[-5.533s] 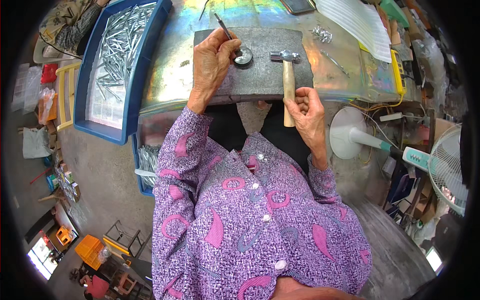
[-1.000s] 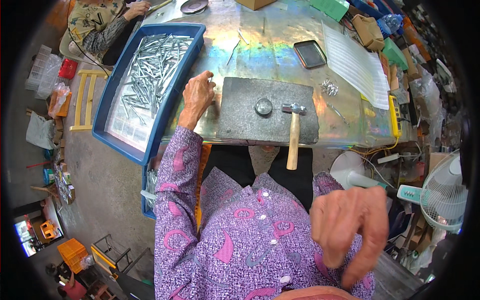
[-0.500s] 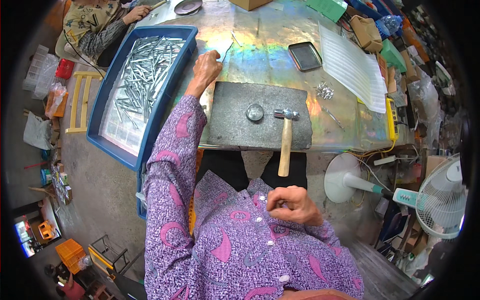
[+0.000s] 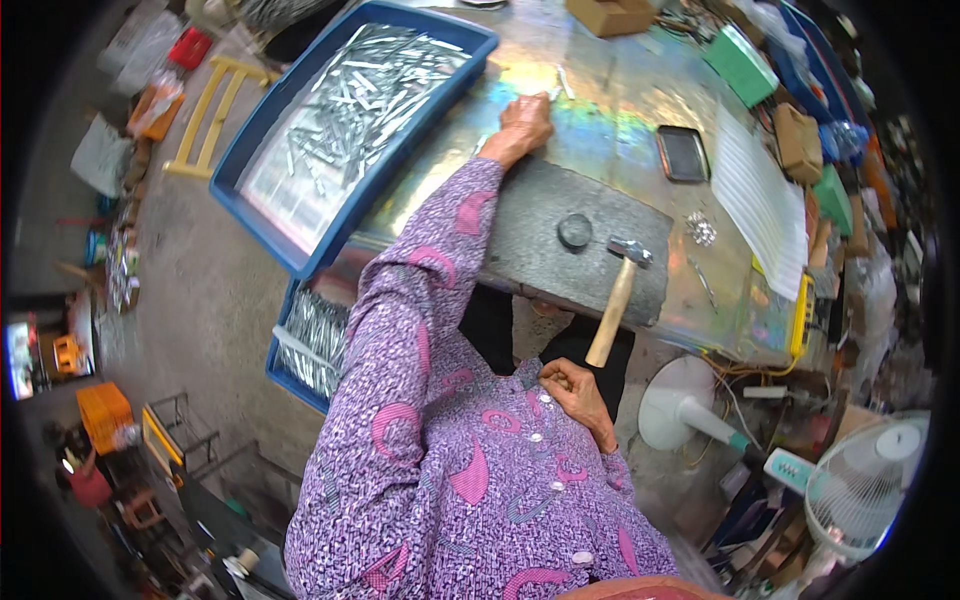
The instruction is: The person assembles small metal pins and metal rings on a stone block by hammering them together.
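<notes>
My left hand (image 4: 527, 122) is closed and low over the metal-topped table, just beyond a grey stone slab (image 4: 540, 195). Whatever its fingers may hold is hidden or too small to name. A thin pale strip (image 4: 565, 82) lies just past it. My right hand (image 4: 582, 397) is curled in front of my shirt, fingers pressed together; I cannot make out anything in them. On the slab sit a small round dark metal piece (image 4: 574, 232) and a hammer (image 4: 612, 308), its wooden handle jutting past the near edge.
A blue tray (image 4: 345, 222) of metal strips stands left of my arm, with a second blue bin (image 4: 283, 372) of strips lower down. Right of the slab are a dark shallow tray (image 4: 683, 154), small metal bits (image 4: 700, 229) and a white foam sheet (image 4: 757, 200). A fan (image 4: 868, 480) stands lower right.
The whole view has shifted and turned, so table items sit further right and the lower blue bin shows more. My left hand stays beyond the slab; my right hand is nearer my shirt buttons.
</notes>
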A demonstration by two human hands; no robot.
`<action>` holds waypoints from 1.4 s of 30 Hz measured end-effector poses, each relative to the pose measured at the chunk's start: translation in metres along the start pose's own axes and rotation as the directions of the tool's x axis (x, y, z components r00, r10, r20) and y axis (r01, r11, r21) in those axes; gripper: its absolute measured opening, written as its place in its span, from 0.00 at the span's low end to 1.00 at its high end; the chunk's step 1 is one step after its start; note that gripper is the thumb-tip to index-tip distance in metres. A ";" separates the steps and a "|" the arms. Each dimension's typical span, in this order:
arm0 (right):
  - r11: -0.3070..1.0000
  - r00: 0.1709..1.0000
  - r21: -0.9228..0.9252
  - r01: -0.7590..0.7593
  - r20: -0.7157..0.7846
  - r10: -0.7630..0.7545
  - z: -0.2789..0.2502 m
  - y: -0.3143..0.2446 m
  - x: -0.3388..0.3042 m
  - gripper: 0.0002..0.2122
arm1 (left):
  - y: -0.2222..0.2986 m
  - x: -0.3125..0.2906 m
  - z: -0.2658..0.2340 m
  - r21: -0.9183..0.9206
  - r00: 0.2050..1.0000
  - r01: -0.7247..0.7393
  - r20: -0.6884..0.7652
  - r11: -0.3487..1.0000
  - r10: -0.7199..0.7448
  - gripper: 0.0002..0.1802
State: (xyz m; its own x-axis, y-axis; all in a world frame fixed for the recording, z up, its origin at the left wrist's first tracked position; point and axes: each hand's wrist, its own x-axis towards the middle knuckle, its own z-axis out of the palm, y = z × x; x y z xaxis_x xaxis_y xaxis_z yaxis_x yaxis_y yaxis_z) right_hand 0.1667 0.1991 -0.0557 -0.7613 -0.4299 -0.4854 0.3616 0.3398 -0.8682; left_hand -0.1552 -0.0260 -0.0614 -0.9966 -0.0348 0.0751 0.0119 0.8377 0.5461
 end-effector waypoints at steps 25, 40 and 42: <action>0.843 0.994 -0.529 0.096 0.001 -0.112 0.035 0.000 0.037 0.06 | -0.165 -0.123 -0.146 0.254 0.957 0.179 -0.270 0.951 -0.108 0.08; 0.880 0.977 -0.425 0.213 0.068 -0.203 0.034 0.009 0.042 0.09 | -0.125 -0.125 -0.157 -0.024 0.800 0.200 -0.573 0.979 -0.177 0.06; 0.923 0.982 -0.334 0.189 0.091 -0.168 0.029 -0.001 0.039 0.09 | -0.115 -0.123 -0.167 -0.230 0.775 -0.021 -0.619 0.973 -0.129 0.05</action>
State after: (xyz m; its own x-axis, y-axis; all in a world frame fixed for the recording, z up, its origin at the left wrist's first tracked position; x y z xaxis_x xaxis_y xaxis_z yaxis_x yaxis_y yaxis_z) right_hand 0.1521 0.1577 -0.0768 -0.7593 -0.5550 -0.3397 0.0098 0.5122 -0.8588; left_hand -0.0203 -0.2091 0.0063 -0.7230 -0.4726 0.5039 0.0518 0.6903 0.7217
